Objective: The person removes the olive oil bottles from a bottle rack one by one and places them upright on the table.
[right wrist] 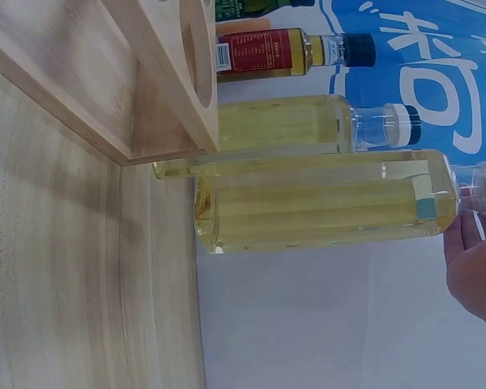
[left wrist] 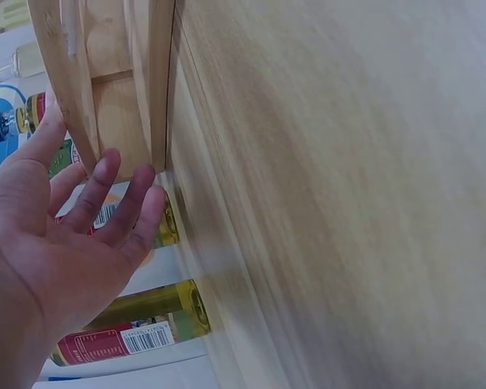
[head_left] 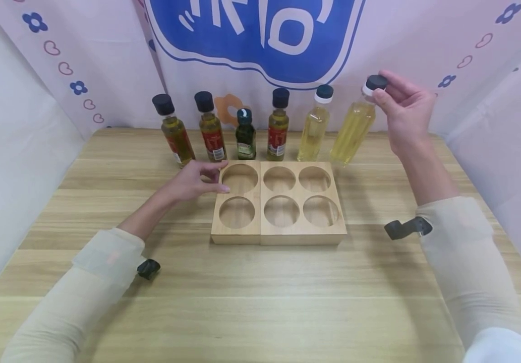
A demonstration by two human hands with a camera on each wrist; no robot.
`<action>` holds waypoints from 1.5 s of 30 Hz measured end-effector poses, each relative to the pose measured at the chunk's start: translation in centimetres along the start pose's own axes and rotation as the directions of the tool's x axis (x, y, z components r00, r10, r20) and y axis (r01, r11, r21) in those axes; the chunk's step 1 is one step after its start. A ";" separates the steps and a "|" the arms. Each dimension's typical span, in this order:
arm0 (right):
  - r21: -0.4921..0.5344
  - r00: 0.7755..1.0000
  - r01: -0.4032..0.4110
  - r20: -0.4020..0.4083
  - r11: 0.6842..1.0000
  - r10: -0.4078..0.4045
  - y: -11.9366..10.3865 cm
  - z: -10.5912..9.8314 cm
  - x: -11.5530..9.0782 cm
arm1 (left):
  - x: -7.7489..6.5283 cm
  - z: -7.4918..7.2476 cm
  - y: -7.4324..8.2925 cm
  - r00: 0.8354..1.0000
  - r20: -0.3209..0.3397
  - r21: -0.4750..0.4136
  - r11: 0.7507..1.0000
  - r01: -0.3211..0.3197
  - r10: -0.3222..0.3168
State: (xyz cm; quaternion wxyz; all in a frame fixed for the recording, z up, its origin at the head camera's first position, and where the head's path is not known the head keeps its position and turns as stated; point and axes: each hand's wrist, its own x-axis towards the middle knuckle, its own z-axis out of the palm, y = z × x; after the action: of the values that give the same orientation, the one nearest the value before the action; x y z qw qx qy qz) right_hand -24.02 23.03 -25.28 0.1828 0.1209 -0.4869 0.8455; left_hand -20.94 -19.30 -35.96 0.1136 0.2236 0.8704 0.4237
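Observation:
My right hand pinches the neck, just under the black cap, of a clear bottle of pale yellow oil. This bottle leans, its cap end toward the right; whether its base touches the table I cannot tell. A similar oil bottle stands upright beside it. At the left end of a wooden rack with round holes is my left hand, its thumb and fingers spread and loosely bent. In the left wrist view its fingertips touch or nearly touch the rack's end. The holes hold nothing.
Behind the rack stand a small dark green bottle and red-labelled oil bottles, one right of it and two left. A printed curtain hangs behind the wooden table.

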 end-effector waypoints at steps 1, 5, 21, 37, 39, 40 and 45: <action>-0.007 1.000 0.000 -0.003 1.000 0.000 0.1 0.0 0.0 | 0.0 0.0 0.0 1.000 0.002 0.002 1.000 0.000 0.000; -0.032 0.999 -0.023 -0.032 0.999 0.022 0.4 -0.2 0.2 | 0.0 0.1 0.2 1.000 0.002 0.007 1.000 -0.002 0.002; -0.092 0.995 -0.070 -0.070 0.993 0.064 1.4 -1.1 0.7 | -0.1 0.0 0.3 1.000 -0.006 0.000 1.000 -0.023 0.023; -0.132 0.983 -0.152 -0.123 0.980 0.136 1.9 -2.1 1.3 | 0.0 0.0 0.1 0.999 -0.008 0.004 0.999 -0.037 0.037; -0.143 0.983 -0.154 -0.125 0.978 0.137 2.0 -2.2 1.3 | 0.0 0.0 0.1 0.999 -0.007 0.006 0.999 -0.037 0.037; -0.144 0.982 -0.158 -0.126 0.977 0.140 2.0 -2.3 1.3 | -0.1 0.0 0.1 0.999 -0.007 0.008 0.999 -0.036 0.036; -0.141 0.982 -0.155 -0.125 0.978 0.138 2.5 -2.6 1.2 | 0.0 0.0 0.2 1.000 -0.003 0.009 0.999 -0.031 0.031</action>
State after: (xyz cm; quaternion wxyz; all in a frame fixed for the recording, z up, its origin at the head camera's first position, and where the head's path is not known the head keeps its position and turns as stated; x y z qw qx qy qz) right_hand -26.30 24.35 -28.08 0.1563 0.0216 -0.5452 0.8233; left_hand -20.84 -19.21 -35.81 0.1045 0.2369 0.8688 0.4221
